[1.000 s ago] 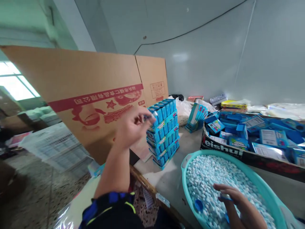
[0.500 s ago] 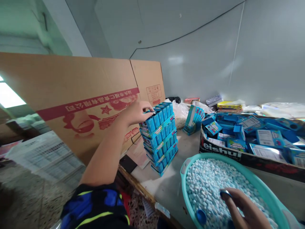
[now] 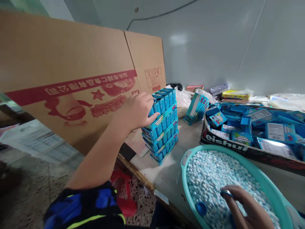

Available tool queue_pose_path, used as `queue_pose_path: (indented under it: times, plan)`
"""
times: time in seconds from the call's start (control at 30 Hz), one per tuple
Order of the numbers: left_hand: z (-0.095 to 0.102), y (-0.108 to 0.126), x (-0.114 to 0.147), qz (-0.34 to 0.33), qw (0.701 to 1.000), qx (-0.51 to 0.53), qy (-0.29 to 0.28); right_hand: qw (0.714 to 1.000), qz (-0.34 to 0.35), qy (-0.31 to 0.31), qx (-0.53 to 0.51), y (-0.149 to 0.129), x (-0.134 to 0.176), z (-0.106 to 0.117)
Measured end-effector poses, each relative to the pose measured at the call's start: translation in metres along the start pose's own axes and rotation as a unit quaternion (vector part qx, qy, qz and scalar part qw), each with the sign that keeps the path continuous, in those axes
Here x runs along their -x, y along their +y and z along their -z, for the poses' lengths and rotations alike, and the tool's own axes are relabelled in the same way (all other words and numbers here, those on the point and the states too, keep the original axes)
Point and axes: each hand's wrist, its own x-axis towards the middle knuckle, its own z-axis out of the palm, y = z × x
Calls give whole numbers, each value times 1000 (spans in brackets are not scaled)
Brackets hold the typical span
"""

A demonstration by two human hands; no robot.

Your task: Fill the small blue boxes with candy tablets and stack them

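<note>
A tall stack of blue display trays filled with small upright cartons stands on the table. My left hand is closed round the near left end of the top tier, thumb along the front and fingers curled over the end carton, whose lower part it hides. At lower right, my right hand hovers over a turquoise basin of pale blue and white candies. Its thumb and forefinger pinch a small dark-blue round piece with a shiny rim. A blue round cup lies among the candies.
A black-edged box of loose blue cartons sits behind the basin. Fanned blue folded cardboard stands beyond the stack. A large cardboard box rises at left. A red stool is below the table edge.
My view has tilted down and shifted slightly. My left hand has turned, its thumb now lower on the front of the top tier. My right hand stays over the candies.
</note>
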Motion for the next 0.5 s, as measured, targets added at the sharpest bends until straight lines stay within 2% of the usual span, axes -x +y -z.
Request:
queue_pose_path:
  times: [0.2, 0.4, 0.5]
  plan:
    - [-16, 18, -1, 13, 999, 24, 43, 999, 32, -12, 32, -8, -2, 2]
    - [-25, 27, 7, 64, 993, 46, 90, 990, 86, -110, -21, -21, -9, 5]
    - [-34, 31, 11, 98, 986, 36, 132, 987, 93, -126, -39, -25, -12, 4]
